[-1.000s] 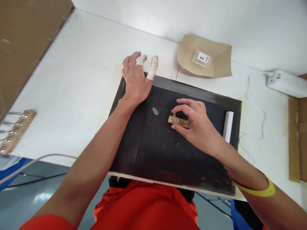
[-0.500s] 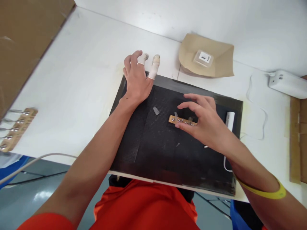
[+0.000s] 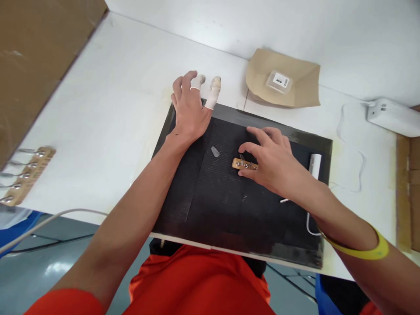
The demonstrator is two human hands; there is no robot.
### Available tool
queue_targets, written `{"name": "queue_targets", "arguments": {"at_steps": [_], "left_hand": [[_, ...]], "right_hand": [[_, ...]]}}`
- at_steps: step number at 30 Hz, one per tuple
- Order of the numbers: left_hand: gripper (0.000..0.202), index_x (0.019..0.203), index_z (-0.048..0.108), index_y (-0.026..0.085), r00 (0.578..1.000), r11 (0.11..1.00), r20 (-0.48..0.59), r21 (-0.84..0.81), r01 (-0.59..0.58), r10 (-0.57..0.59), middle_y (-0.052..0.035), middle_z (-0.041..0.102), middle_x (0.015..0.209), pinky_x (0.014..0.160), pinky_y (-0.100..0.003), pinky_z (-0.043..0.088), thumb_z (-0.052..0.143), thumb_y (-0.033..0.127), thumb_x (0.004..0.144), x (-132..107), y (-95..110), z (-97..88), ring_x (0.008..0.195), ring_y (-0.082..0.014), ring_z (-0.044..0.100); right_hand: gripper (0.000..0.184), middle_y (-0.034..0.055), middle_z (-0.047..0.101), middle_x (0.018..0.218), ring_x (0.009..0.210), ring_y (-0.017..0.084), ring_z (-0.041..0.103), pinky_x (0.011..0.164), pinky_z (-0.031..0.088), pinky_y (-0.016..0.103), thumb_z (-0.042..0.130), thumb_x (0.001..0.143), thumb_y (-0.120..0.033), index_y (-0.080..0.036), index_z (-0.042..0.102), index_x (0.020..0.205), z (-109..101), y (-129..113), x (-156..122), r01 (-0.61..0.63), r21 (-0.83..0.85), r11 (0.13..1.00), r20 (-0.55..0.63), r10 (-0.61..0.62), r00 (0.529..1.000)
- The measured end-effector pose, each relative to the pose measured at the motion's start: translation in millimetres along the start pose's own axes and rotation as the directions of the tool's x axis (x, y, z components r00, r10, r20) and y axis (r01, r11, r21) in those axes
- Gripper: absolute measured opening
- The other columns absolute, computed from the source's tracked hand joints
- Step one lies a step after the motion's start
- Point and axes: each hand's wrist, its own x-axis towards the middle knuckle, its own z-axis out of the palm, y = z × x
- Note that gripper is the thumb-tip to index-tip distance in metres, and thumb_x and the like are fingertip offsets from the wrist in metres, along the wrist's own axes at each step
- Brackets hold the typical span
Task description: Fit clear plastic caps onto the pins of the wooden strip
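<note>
My left hand (image 3: 193, 107) lies at the far left corner of the black mat (image 3: 210, 201). White finger cots cover its thumb and index finger, its fingers are apart, and it holds nothing. Above a short wooden strip (image 3: 235, 163) on the mat, my right hand (image 3: 274, 159) is open, thumb by the strip's near edge and index finger beyond the far one. Whether they touch it I cannot tell. Small shiny metal parts and a small clear piece stand on the strip; the hand hides its right end. A clear false nail tip (image 3: 215, 152) lies left of the strip.
A brown paper tray (image 3: 302, 87) with a small clear box (image 3: 278, 82) stands behind the mat. A white pen-like device (image 3: 315, 166) with a cable lies at its right. A white power unit (image 3: 393, 114) is far right. Another wooden strip (image 3: 36, 175) bears metal-stemmed pieces at far left.
My right hand has shifted slightly left, covering more of the wooden strip, and its index finger has curled down closer to it. My left hand keeps its pose; the whole view has shifted slightly.
</note>
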Motion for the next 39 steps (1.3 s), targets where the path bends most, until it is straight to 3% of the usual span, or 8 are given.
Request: {"name": "queue_targets", "arguments": {"at_steps": [8,13,17,22,30,36,39], "left_hand": [[0.048,0.123,0.069,0.025,1.0,1.0,0.0,-0.015,-0.008,0.008,-0.0128,0.05,0.158,0.13,-0.056,0.023,0.043,0.061,0.104,0,0,-1.0,0.155,-0.0377,0.034],[0.046,0.125,0.068,0.029,1.0,0.999,0.014,-0.045,0.0,0.0,-0.0102,0.049,0.159,0.13,-0.057,0.023,0.044,0.063,0.103,-1,0,-1.2,0.157,-0.037,0.031],[0.053,0.125,0.067,0.026,1.0,1.0,0.015,-0.023,-0.004,0.004,-0.0115,0.048,0.16,0.131,-0.056,0.021,0.04,0.067,0.104,-1,0,-0.9,0.156,-0.0367,0.031],[0.062,0.126,0.067,0.028,1.0,0.999,0.015,-0.049,-0.011,0.012,-0.011,0.049,0.159,0.131,-0.057,0.02,0.037,0.077,0.101,0,-2,-0.3,0.156,-0.0375,0.03],[0.064,0.127,0.066,0.027,1.0,0.997,0.018,-0.08,-0.004,0.006,-0.0114,0.049,0.159,0.133,-0.057,0.017,0.04,0.079,0.099,1,-4,0.3,0.157,-0.037,0.028],[0.06,0.126,0.067,0.029,1.0,0.998,0.001,-0.064,-0.005,0.006,-0.0102,0.052,0.158,0.132,-0.056,0.021,0.042,0.077,0.1,0,-3,-0.6,0.156,-0.0367,0.032],[0.06,0.128,0.067,0.03,1.0,0.998,0.0,-0.069,0.001,-0.001,-0.0101,0.052,0.158,0.132,-0.056,0.021,0.043,0.077,0.099,-2,0,-1.7,0.156,-0.0361,0.032]], "right_hand": [[0.031,0.0167,0.049,0.159,0.144,0.045,0.04,0.109,0.041,0.066,0.086,0.079,-0.03,-0.025,0.075,0.107,1,3,6,0.005,0.071,0.997,0.036,-0.008,0.999],[0.026,0.0133,0.045,0.163,0.148,0.044,0.037,0.113,0.038,0.066,0.089,0.076,-0.03,-0.024,0.076,0.098,-5,6,14,-0.048,0.113,0.992,0.139,0.032,0.99],[0.024,0.0106,0.046,0.165,0.149,0.045,0.035,0.113,0.036,0.066,0.09,0.074,-0.03,-0.024,0.077,0.094,-16,4,14,-0.088,0.12,0.989,0.186,0.065,0.98],[0.006,0.0052,0.052,0.162,0.147,0.042,0.04,0.115,0.033,0.065,0.083,0.082,-0.029,-0.025,0.079,0.083,-23,1,11,-0.11,0.152,0.982,0.203,0.077,0.976],[0.022,0.0065,0.058,0.158,0.144,0.042,0.042,0.111,0.035,0.061,0.088,0.076,-0.039,-0.025,0.077,0.087,-29,1,4,-0.088,0.14,0.986,0.153,0.066,0.986],[0.03,0.0091,0.063,0.15,0.139,0.042,0.047,0.106,0.036,0.061,0.071,0.089,-0.055,-0.027,0.079,0.095,-32,17,3,-0.01,0.143,0.99,0.065,0.0,0.998],[0.03,0.0105,0.063,0.151,0.136,0.043,0.049,0.103,0.039,0.061,0.072,0.088,-0.054,-0.026,0.08,0.097,-23,17,3,0.04,0.072,0.997,0.052,-0.044,0.998]]}}
